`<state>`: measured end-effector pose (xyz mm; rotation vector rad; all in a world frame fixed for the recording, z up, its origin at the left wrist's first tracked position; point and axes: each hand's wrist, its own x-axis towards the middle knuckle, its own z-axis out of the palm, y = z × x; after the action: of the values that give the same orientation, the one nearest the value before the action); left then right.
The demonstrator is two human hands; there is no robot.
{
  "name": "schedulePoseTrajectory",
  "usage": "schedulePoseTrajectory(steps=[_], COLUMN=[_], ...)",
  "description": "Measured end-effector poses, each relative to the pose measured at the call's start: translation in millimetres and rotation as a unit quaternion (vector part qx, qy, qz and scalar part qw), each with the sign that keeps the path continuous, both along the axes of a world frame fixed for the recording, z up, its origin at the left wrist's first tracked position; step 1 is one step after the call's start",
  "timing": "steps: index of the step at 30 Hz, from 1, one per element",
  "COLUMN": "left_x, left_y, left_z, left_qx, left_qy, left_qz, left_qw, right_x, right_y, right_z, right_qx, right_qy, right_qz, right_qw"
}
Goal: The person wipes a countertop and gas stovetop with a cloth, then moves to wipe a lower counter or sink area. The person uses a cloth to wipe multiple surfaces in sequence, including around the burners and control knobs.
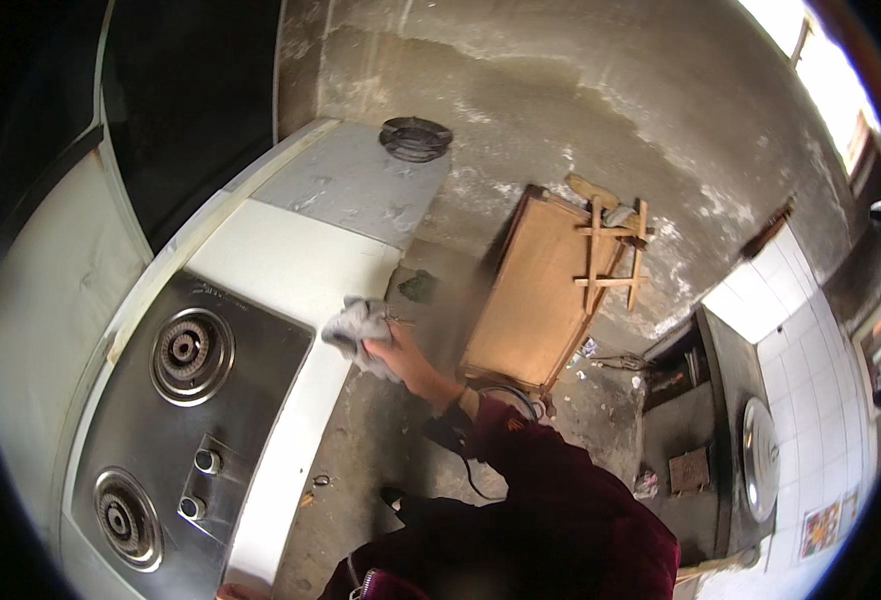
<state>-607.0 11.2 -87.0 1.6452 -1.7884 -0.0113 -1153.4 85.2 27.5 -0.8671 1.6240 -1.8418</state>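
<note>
A crumpled grey cloth is gripped in my right hand, over the front edge of the white countertop, just beyond the corner of the gas hob. The black two-burner gas hob is set into the counter at the left, with two round knobs near its front. Part of my left hand shows at the bottom rim of the picture, by the counter's front edge; its fingers are mostly cut off from view.
A coiled dark object sits on the grey slab at the counter's far end. A wooden panel and a small wooden frame lean by the wall. At the right stands a stove with a round metal lid.
</note>
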Motion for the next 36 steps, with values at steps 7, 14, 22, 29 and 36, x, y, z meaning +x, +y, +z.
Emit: schedulePoseTrajectory(steps=[7, 14, 22, 29, 36], left_x=[2, 2, -1, -78, -193], left_y=[-16, -26, -47, -17, 206], left_z=[1, -5, -8, 14, 103], left_qx=[-0.003, 0.009, 0.070, 0.423, 0.471], left_qy=[0.016, 0.025, 0.057, 0.217, 0.122], left_qz=[-0.077, -0.172, -0.279, -0.517, -0.697], left_qw=[0.997, 0.985, 0.956, 0.712, 0.526], right_x=[99, 180, 227, 265, 313], right_y=[109, 198, 298, 405, 519], right_z=[9, -2, -1, -5, -12], right_qx=[0.032, -0.024, -0.005, 0.007, -0.019], right_qy=[-0.246, -0.273, -0.291, -0.251, -0.333], right_qz=[-0.117, -0.183, -0.267, -0.340, -0.426], right_qw=[0.962, 0.944, 0.919, 0.906, 0.841])
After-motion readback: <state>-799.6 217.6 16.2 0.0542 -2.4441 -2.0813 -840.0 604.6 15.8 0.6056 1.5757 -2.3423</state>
